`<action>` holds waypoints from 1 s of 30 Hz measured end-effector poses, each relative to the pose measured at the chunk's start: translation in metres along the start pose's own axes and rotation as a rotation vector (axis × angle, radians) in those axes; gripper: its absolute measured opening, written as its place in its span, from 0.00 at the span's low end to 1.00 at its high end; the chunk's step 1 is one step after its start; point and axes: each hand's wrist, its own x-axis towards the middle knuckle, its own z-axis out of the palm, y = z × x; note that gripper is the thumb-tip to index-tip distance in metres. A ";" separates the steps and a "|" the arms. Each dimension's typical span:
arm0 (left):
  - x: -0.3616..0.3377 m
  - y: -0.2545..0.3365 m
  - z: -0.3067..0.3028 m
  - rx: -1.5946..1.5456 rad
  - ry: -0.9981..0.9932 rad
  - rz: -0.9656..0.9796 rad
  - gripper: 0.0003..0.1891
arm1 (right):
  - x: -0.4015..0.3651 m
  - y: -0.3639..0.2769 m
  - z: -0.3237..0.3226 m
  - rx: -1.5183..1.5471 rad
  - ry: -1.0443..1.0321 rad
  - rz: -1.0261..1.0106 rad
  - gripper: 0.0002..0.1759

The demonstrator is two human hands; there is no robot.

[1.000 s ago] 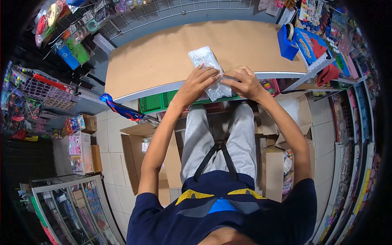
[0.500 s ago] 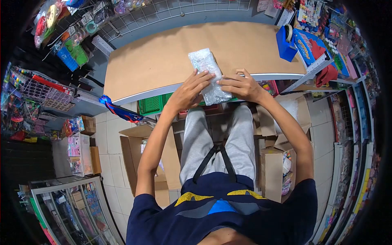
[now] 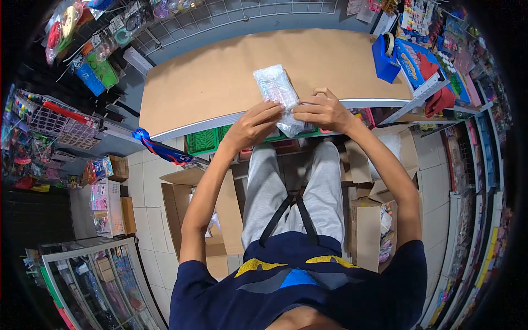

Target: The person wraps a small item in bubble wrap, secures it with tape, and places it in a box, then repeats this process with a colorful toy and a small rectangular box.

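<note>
A flat package in bubble wrap (image 3: 276,85) lies on the front edge of the brown tabletop, its near end hanging over the edge toward my lap. Pinkish and white contents show faintly through the wrap. On its left side, my left hand (image 3: 256,125) has its fingers drawn together on the wrap near the table edge. From the right, my right hand (image 3: 324,113) pinches the wrap's side edge between thumb and fingers. Both hands meet the package around its lower middle.
A blue tape dispenser (image 3: 386,59) stands at the table's (image 3: 198,93) right end beside a blue box (image 3: 410,63). Green baskets (image 3: 202,142) sit below the tabletop. Open cardboard boxes (image 3: 173,212) flank my legs. Racks of hanging goods line both sides.
My left hand has slid down from the middle of the package toward the table edge, its fingers closing together. The right hand's fingers have tightened on the wrap's edge.
</note>
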 end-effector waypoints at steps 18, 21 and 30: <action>0.007 0.014 0.018 -0.071 0.242 -0.189 0.21 | 0.017 -0.004 0.001 0.313 0.040 0.201 0.21; 0.009 0.020 0.022 -0.110 0.302 -0.261 0.22 | 0.014 -0.006 0.007 0.442 0.085 0.323 0.17; 0.020 0.033 0.024 -0.101 0.415 -0.367 0.17 | 0.016 -0.019 0.027 0.717 0.268 0.727 0.12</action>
